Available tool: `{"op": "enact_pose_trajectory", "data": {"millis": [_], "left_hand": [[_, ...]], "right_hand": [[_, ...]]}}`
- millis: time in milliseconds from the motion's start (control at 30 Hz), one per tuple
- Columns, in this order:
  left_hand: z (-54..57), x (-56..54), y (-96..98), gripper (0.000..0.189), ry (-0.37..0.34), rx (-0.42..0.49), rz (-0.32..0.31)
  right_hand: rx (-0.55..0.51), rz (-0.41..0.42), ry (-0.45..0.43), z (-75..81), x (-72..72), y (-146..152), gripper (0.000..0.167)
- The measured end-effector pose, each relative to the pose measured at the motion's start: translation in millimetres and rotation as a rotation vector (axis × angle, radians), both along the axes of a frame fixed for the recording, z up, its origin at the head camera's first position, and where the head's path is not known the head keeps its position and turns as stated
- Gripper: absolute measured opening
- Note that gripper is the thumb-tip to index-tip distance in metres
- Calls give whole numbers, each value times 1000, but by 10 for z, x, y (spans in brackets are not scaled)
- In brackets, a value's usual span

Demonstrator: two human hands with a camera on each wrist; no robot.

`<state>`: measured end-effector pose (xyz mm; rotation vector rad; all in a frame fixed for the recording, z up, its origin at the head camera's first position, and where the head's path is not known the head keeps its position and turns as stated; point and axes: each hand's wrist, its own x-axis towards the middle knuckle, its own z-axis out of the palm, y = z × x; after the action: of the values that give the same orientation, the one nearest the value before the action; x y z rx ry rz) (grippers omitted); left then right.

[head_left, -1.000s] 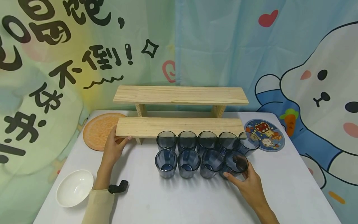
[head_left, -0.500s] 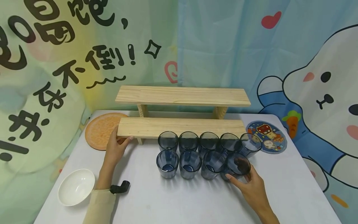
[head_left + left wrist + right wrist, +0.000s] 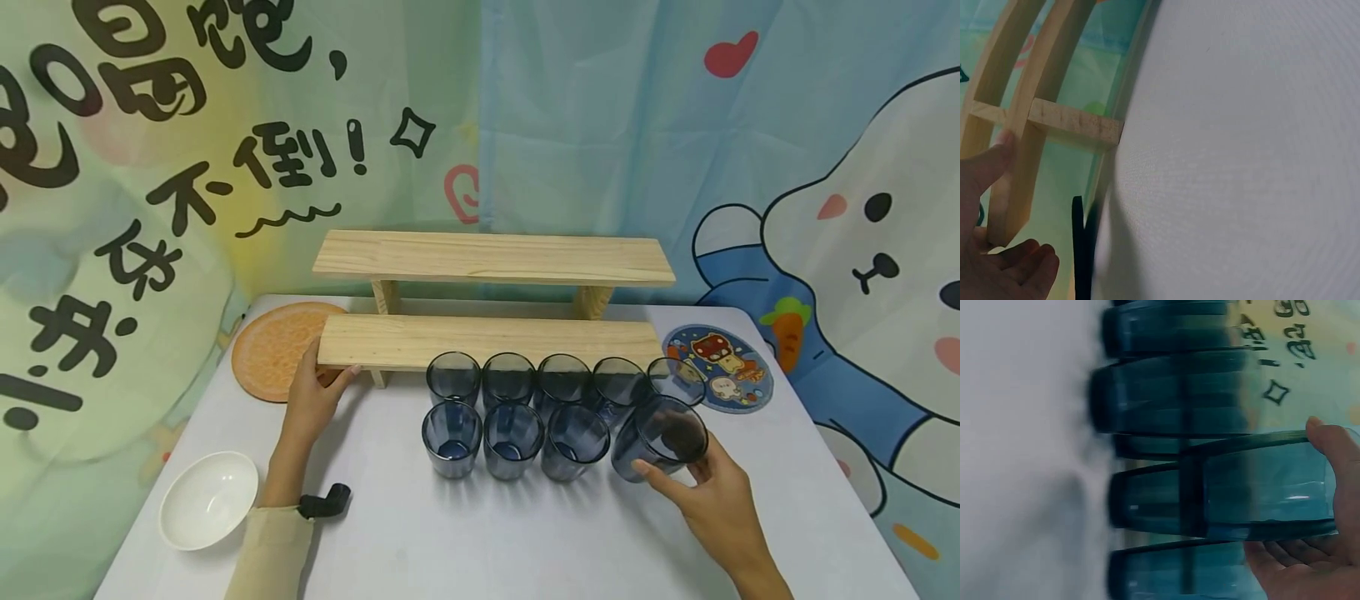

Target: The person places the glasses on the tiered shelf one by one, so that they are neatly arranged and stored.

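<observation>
My right hand (image 3: 723,504) grips a blue-tinted drinking glass (image 3: 660,440) around its side, thumb at the front. In the right wrist view that glass (image 3: 1260,487) is raised, its base higher than the bases of the glasses (image 3: 1166,394) behind it. Three more glasses (image 3: 507,442) stand in the front row, to its left. Behind them is a back row of several matching glasses (image 3: 510,379). My left hand (image 3: 313,398) holds the left end of the lower board of a two-tier wooden shelf (image 3: 480,337); its thumb (image 3: 1002,145) lies against the board.
An orange round mat (image 3: 273,354) lies left of the shelf, and a blue cartoon-print round mat (image 3: 731,379) lies to the right. A white bowl (image 3: 208,500) sits near the table's left edge. A printed curtain (image 3: 570,108) hangs behind the white table (image 3: 450,542).
My right hand has lifted its glass and moved it to the right, away from the front row. The left hand stays on the shelf; the head view has shifted slightly.
</observation>
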<state>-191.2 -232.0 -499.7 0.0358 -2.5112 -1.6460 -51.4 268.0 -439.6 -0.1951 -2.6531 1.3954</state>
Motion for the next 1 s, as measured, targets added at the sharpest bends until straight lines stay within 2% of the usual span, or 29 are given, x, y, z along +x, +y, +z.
{"op": "enact_pose_trajectory", "data": {"millis": [167, 267, 500, 700, 900, 1000], "left_hand": [[3, -1, 1, 84, 0, -11, 4], [0, -3, 2, 84, -2, -20, 9], [-11, -9, -4, 84, -7, -34, 13], [-16, -11, -19, 85, -16, -61, 32], [-11, -15, -11, 82, 5, -57, 27], [-13, -15, -8, 82, 2, -50, 27]], "right_hand": [[33, 7, 0, 252, -10, 37, 77], [52, 18, 28, 395, -29, 60, 76], [71, 46, 98, 679, -157, 157, 77], [100, 67, 196, 890, -435, 241, 69], [76, 80, 276, 1070, -837, 315, 62], [90, 81, 288, 1154, -1038, 345, 62]]}}
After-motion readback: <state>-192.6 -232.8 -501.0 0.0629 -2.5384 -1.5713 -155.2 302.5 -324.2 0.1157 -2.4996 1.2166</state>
